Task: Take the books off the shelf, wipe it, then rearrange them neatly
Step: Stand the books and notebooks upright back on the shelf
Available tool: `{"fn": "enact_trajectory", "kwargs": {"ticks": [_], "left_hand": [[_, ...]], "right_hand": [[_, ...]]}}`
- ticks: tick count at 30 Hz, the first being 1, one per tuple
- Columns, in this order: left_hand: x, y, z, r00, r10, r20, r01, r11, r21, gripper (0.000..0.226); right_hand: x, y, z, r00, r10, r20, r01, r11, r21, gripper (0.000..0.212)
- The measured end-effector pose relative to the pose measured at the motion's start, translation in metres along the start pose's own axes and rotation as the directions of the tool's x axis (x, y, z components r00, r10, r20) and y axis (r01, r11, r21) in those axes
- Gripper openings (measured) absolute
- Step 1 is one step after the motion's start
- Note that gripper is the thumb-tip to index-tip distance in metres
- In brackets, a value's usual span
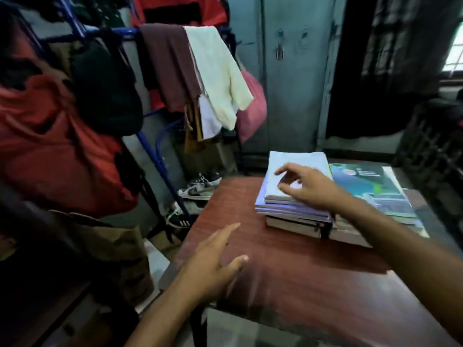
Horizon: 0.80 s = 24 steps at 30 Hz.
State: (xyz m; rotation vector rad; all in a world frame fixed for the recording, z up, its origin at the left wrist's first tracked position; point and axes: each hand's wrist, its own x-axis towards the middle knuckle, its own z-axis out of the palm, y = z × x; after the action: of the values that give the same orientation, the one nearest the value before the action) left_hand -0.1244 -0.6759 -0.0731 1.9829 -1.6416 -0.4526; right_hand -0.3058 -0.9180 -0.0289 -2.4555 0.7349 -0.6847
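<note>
The right hand (304,187) hovers with fingers spread and holding nothing over the near corner of the left stack of books (295,194), plainly nearer to it than the left hand (213,265), which hangs open and empty above the near left part of the reddish table (313,284). That stack's long axis runs away from the person. Two piles are visible: this one of about five or six volumes, and a flatter pile topped by a green-covered book (365,181) touching its right side.
</note>
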Motion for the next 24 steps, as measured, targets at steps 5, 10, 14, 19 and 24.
{"fn": "enact_trajectory", "kwargs": {"ticks": [5,10,14,19,24], "left_hand": [[0.011,-0.005,0.006,0.993,-0.105,0.049,0.110,0.989,-0.099,0.069],[0.017,-0.009,0.010,0.987,-0.149,0.064,0.160,0.959,-0.235,0.067],[0.017,-0.018,0.022,0.981,-0.166,0.101,0.192,0.914,-0.358,0.066],[0.020,-0.022,0.039,0.980,-0.189,0.060,0.196,0.867,-0.459,0.065],[0.019,-0.011,0.046,0.976,-0.202,0.086,0.219,0.851,-0.478,0.066]], "right_hand": [[0.092,0.090,-0.050,0.961,0.271,-0.057,-0.277,0.939,-0.203,0.053],[0.123,0.173,-0.045,0.788,0.609,0.095,-0.566,0.776,-0.279,0.090],[0.129,0.182,-0.043,0.747,0.644,0.163,-0.591,0.756,-0.281,0.086],[0.128,0.174,-0.048,0.673,0.697,0.249,-0.648,0.717,-0.256,0.094],[0.122,0.160,-0.050,0.582,0.723,0.371,-0.714,0.673,-0.193,0.071]]}}
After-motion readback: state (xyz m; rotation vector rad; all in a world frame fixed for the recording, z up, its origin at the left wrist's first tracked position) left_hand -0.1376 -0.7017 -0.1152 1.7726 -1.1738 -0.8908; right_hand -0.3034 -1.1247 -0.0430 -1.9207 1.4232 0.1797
